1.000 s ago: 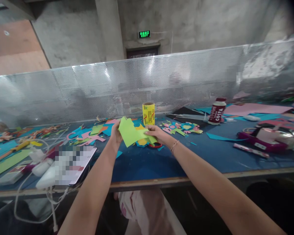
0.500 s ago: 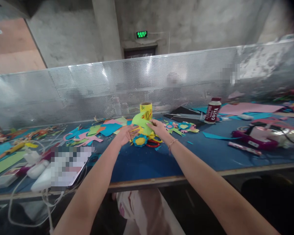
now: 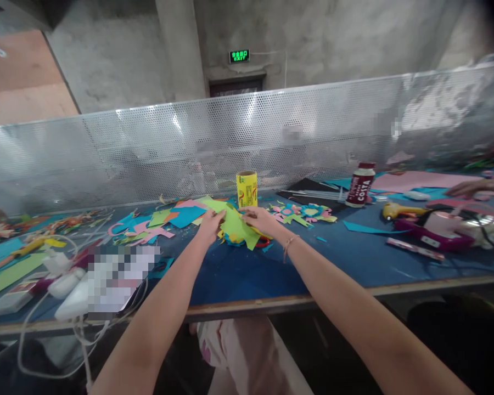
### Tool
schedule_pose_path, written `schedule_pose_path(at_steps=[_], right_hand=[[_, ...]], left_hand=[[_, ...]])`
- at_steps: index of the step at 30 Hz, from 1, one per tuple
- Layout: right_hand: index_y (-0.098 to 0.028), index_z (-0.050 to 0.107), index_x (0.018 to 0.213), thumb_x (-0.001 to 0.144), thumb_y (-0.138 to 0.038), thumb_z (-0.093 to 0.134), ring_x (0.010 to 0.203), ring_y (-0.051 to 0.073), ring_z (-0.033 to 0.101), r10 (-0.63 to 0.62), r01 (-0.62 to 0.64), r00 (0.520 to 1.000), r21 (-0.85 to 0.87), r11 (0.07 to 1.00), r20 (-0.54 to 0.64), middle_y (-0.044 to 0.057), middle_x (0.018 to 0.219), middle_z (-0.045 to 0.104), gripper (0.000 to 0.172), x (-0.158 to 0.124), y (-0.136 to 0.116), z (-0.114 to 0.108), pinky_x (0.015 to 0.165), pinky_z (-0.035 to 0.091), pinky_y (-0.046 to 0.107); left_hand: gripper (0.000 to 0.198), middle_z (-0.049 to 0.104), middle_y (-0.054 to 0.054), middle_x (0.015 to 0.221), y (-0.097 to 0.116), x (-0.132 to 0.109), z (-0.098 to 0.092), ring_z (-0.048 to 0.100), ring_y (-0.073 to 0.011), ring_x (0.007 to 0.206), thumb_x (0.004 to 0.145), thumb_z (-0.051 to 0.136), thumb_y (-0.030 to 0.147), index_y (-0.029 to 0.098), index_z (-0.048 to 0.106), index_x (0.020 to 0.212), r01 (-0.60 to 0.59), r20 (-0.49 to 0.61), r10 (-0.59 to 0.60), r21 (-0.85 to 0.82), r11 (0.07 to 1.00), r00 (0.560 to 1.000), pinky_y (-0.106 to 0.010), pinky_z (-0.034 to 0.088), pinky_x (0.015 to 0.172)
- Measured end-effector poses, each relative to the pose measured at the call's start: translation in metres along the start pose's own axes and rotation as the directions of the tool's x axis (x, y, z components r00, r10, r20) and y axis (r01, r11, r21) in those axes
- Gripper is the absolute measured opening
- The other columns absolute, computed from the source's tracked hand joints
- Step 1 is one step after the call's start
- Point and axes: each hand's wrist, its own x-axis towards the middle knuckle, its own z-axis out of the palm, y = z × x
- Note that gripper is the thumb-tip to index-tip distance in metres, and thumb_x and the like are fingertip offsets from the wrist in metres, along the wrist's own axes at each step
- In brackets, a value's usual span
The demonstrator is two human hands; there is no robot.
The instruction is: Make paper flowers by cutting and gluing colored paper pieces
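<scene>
Held up between my hands is a piece of light-green paper (image 3: pixel 235 226). At its left edge, my left hand (image 3: pixel 209 225) is closed on it. My right hand (image 3: pixel 260 220), with a thin bracelet at the wrist, pinches it from the right. Behind and under the paper lie a blue-and-yellow paper flower (image 3: pixel 230 240), mostly covered, and scissors with red-and-yellow handles (image 3: pixel 263 241), partly hidden. A yellow-labelled tube roll (image 3: pixel 247 189) stands upright just beyond.
Coloured paper scraps (image 3: pixel 185 215) lie left; paper flowers (image 3: pixel 308 211) lie right. A COSTA bottle (image 3: pixel 361 185), yellow glue gun (image 3: pixel 403 210) and purple power strip (image 3: pixel 432 233) sit further right. Another person's hand (image 3: pixel 467 188) rests there. A phone (image 3: pixel 125 274) and cables are at left.
My left hand has gone from spread fingers to closing on the green paper, which now hangs lower over the flower. At right, a glue gun and another person's hand have appeared.
</scene>
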Motion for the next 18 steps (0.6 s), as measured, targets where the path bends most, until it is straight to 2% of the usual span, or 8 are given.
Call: schedule_pose_path(at_steps=[3, 6, 8, 10, 13, 18], right_hand=[[-0.016, 0.063, 0.086, 0.072, -0.02, 0.048, 0.075, 0.018, 0.059, 0.128, -0.137, 0.99, -0.281, 0.95, -0.052, 0.009, 0.084, 0.065, 0.02, 0.0, 0.012, -0.01, 0.068, 0.043, 0.028], [-0.018, 0.062, 0.072, 0.057, -0.021, 0.063, 0.07, 0.02, 0.058, 0.243, -0.151, 0.963, -0.514, 0.845, 0.116, 0.008, 0.075, 0.064, 0.016, -0.005, 0.021, -0.018, 0.061, 0.042, 0.027], [-0.019, 0.062, 0.071, 0.052, -0.025, 0.066, 0.064, 0.019, 0.057, 0.277, -0.118, 0.937, -0.551, 0.826, 0.214, 0.005, 0.07, 0.063, 0.021, -0.009, 0.021, -0.018, 0.056, 0.04, 0.025], [-0.019, 0.062, 0.073, 0.053, -0.028, 0.064, 0.061, 0.018, 0.057, 0.277, -0.087, 0.926, -0.573, 0.815, 0.254, 0.005, 0.068, 0.063, 0.022, -0.012, 0.017, -0.016, 0.053, 0.039, 0.025], [-0.017, 0.063, 0.073, 0.056, -0.028, 0.059, 0.059, 0.019, 0.057, 0.29, -0.066, 0.921, -0.629, 0.775, 0.261, 0.009, 0.069, 0.065, 0.021, -0.013, 0.012, -0.01, 0.05, 0.038, 0.027], [-0.017, 0.058, 0.052, 0.053, -0.023, 0.06, 0.062, 0.022, 0.06, 0.296, -0.103, 0.934, -0.64, 0.761, 0.202, 0.011, 0.064, 0.064, 0.006, -0.01, 0.018, -0.008, 0.051, 0.039, 0.027]], left_hand=[[0.023, 0.06, -0.001, 0.07, 0.0, 0.006, -0.008, 0.059, -0.0134, 0.061, 0.063, 0.067, 0.02, 0.017, 0.053, 0.081, -0.096, -0.052, 0.101, 0.085, 0.992, 0.994, -0.026, 0.047, 0.058], [0.026, 0.06, 0.001, 0.069, 0.002, 0.01, -0.015, 0.058, -0.0127, 0.061, 0.061, 0.067, 0.017, 0.018, 0.052, 0.083, -0.122, -0.067, 0.129, 0.103, 0.987, 0.989, -0.024, 0.046, 0.058], [0.028, 0.059, 0.001, 0.068, 0.003, 0.011, -0.019, 0.058, -0.0125, 0.061, 0.059, 0.067, 0.013, 0.018, 0.052, 0.082, -0.125, -0.071, 0.133, 0.112, 0.986, 0.989, -0.024, 0.046, 0.058], [0.03, 0.06, 0.001, 0.067, 0.004, 0.012, -0.022, 0.058, -0.0126, 0.061, 0.057, 0.066, 0.009, 0.018, 0.052, 0.081, -0.112, -0.067, 0.122, 0.134, 0.985, 0.99, -0.024, 0.046, 0.059], [0.032, 0.062, 0.0, 0.07, 0.005, 0.012, -0.026, 0.058, -0.0135, 0.061, 0.055, 0.061, 0.005, 0.018, 0.054, 0.084, -0.097, -0.033, 0.105, 0.195, 0.976, 0.994, -0.024, 0.046, 0.058], [0.032, 0.063, -0.001, 0.068, 0.015, 0.008, -0.027, 0.06, -0.0163, 0.061, 0.056, 0.052, 0.004, 0.018, 0.058, 0.084, -0.074, -0.027, 0.082, 0.213, 0.974, 0.996, -0.027, 0.047, 0.059]])
